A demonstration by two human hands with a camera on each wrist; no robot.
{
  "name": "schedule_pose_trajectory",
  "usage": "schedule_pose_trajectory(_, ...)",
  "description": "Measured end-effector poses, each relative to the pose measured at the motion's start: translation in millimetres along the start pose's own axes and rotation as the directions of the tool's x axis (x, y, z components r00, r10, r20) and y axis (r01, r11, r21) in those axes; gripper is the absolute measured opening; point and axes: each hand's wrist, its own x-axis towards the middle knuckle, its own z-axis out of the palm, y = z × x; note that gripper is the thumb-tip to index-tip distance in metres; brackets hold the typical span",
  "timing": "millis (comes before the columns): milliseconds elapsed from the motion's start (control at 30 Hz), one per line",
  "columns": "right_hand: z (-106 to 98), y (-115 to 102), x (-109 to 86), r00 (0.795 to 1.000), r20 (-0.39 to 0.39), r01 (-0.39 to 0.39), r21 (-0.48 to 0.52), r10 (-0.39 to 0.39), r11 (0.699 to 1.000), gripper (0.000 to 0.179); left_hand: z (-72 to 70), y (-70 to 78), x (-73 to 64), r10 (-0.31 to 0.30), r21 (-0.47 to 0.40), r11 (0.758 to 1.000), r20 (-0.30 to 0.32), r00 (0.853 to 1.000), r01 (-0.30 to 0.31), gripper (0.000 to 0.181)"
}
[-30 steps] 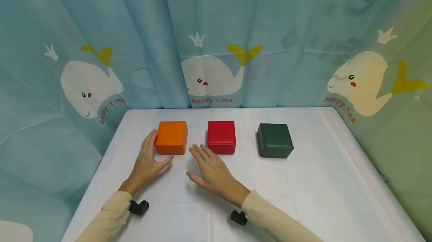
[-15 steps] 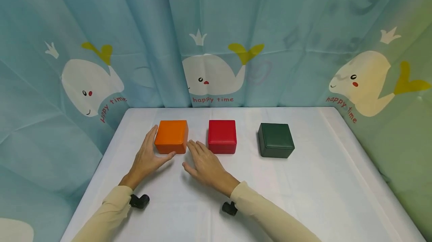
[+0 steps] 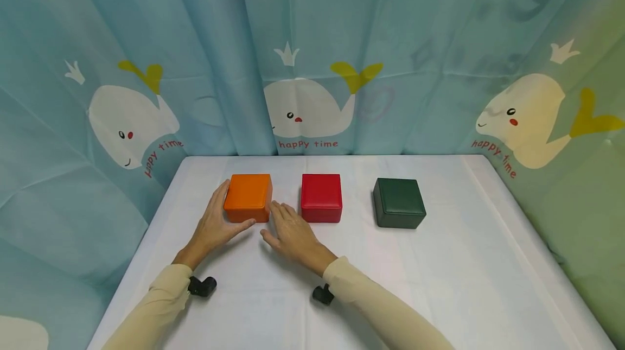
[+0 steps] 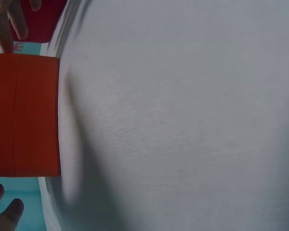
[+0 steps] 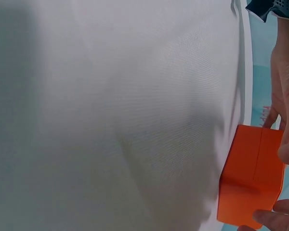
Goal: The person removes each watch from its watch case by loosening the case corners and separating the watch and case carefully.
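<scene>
A glossy orange square box (image 3: 248, 191) stands at the left of a row on the white-covered table. My left hand (image 3: 209, 233) lies along its left side, fingers extended, with the thumb spread out before the front face. Opposite, my right hand (image 3: 292, 236) has its straight fingertips right at the box's right side, in the gap before the red box (image 3: 321, 197). The left wrist view shows the orange box (image 4: 26, 115) between fingers of both hands. From the right wrist, the orange box (image 5: 253, 168) appears with a seam round its side.
A dark green box (image 3: 399, 202) of like size stands at the right of the row. The white table (image 3: 469, 263) ends at a blue whale-print curtain (image 3: 312, 13) behind. Each sleeve carries a small black wrist camera (image 3: 202, 286).
My right hand has moved left and slightly forward, from before the red box to the orange box's right side. My left hand has shifted slightly forward along the box. The boxes stay in place.
</scene>
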Motion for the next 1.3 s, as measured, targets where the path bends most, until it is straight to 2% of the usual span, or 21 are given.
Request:
schedule_pose_trajectory(300,3.8,-1.2,10.2,0.997,0.044,-0.063,0.062,0.060,0.996,0.073,-0.7,0.1,11.0,-0.030,-0.084,0.996,0.072,0.997,0.036,0.123)
schedule_pose_trajectory(633,9.2,-1.6,19.9,0.990,0.070,-0.130,0.120,0.122,0.984,0.077,-4.2,-4.7,26.1,-0.008,-0.044,0.999,0.117,0.993,0.013,0.127)
schedule_pose_trajectory(800,10.8,-2.5,23.1,0.986,0.073,-0.161,0.141,0.152,0.977,0.079,-4.6,-7.2,35.7,0.010,-0.005,1.000,0.161,0.987,-0.009,0.128)
schedule_pose_trajectory(1067,15.3,-6.5,25.0,0.987,0.060,-0.157,0.130,0.150,0.979,0.078,-5.1,-7.1,37.6,0.021,0.010,1.000,0.190,0.981,-0.023,0.121)
schedule_pose_trajectory(1300,13.9,-6.8,27.8,0.991,0.042,-0.130,0.093,0.127,0.987,0.072,-12.3,-0.8,41.5,-0.032,0.034,0.999,0.253,0.967,0.024,0.125)
